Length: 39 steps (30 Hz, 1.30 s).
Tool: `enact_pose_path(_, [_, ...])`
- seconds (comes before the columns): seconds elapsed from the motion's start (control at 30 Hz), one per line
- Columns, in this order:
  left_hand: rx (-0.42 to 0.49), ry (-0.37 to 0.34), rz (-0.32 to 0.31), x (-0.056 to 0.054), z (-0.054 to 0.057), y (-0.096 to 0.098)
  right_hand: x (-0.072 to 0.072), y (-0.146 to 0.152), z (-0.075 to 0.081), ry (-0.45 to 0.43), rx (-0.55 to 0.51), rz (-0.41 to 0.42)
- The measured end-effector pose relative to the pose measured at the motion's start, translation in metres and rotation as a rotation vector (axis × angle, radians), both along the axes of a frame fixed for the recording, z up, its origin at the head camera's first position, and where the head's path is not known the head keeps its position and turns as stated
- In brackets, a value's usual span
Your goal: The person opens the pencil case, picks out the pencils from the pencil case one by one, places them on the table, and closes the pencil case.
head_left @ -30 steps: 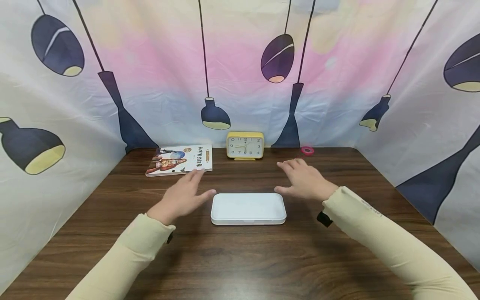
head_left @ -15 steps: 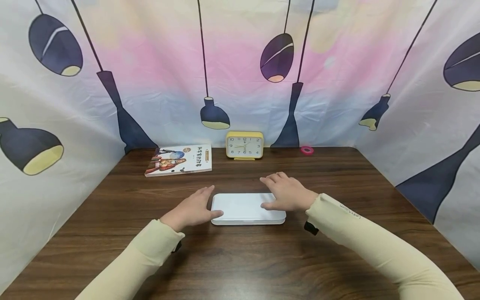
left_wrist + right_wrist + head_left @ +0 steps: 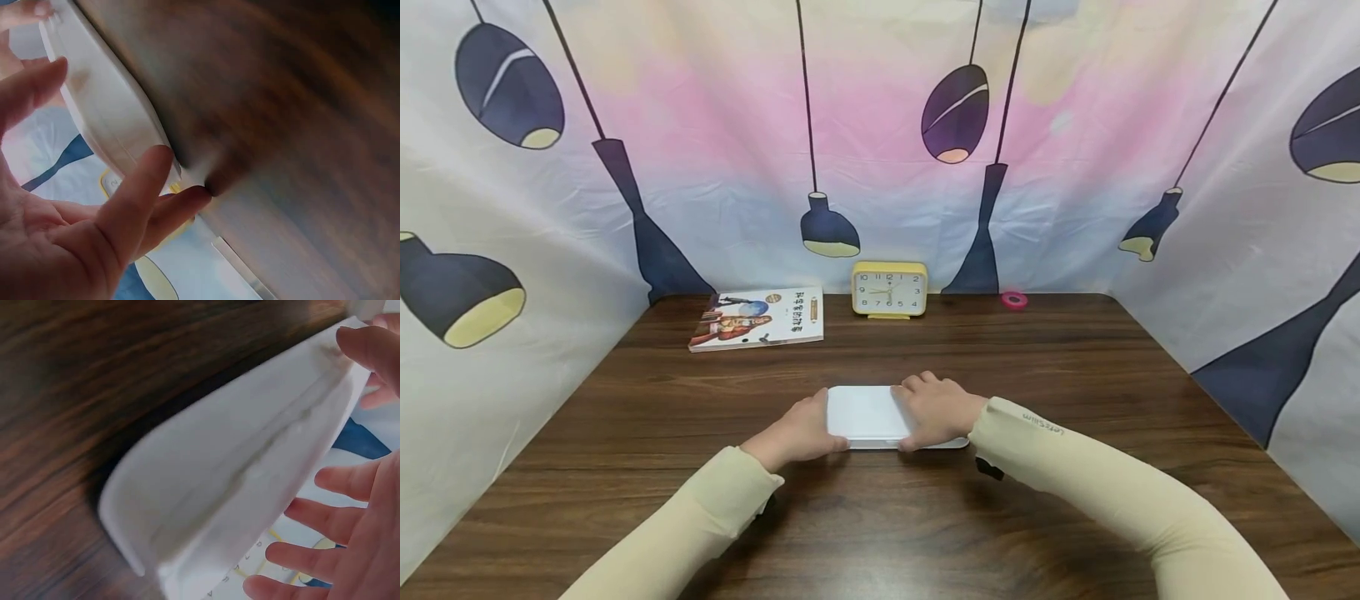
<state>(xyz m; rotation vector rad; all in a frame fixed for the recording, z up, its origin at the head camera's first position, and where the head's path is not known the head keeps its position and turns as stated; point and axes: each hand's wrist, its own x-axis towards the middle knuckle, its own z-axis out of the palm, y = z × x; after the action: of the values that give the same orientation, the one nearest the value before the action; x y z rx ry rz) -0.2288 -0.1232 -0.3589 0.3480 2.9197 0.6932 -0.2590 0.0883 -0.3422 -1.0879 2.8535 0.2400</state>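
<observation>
A flat white pencil case lies closed on the wooden table, long side across. My left hand grips its left end, thumb at the front edge and fingers round the far left corner. In the left wrist view that hand's fingertips meet the end of the pencil case. My right hand reaches across the right half, its thumb touching the front edge near the middle. Seen from the right wrist, the fingers of this hand are spread and fairly straight beside the pencil case.
Behind the case stands a yellow clock. A book lies at the back left of the table. A pink ring-shaped object sits at the back right. A printed curtain encloses the back and sides.
Both hands have come in and down onto the pencil case from either side. The left now grips its end; the right has moved left across the lid. The case has not moved.
</observation>
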Motion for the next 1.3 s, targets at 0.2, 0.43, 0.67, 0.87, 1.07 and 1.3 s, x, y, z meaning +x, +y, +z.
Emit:
enact_pose_path(0.2, [0.031, 0.027, -0.009, 0.001, 0.002, 0.004, 0.001, -0.013, 0.000, 0.019, 0.053, -0.012])
enact_pose_path(0.43, [0.022, 0.037, -0.018, -0.001, 0.003, 0.007, 0.003, -0.023, 0.006, -0.037, 0.076, -0.040])
enact_pose_path(0.67, [0.005, 0.058, -0.019, -0.002, 0.003, 0.008, 0.000, -0.029, 0.006, -0.069, 0.091, -0.061])
enact_pose_path(0.87, [-0.017, 0.058, 0.013, -0.002, 0.007, 0.010, 0.001, -0.035, 0.008, -0.086, 0.112, -0.062])
enact_pose_path(1.07, [-0.040, 0.044, 0.046, -0.003, 0.006, 0.012, 0.002, -0.041, 0.011, -0.126, 0.118, -0.099])
enact_pose_path(1.3, [-0.053, 0.075, 0.053, -0.003, 0.005, 0.013, 0.002, -0.047, 0.014, -0.140, 0.149, -0.122])
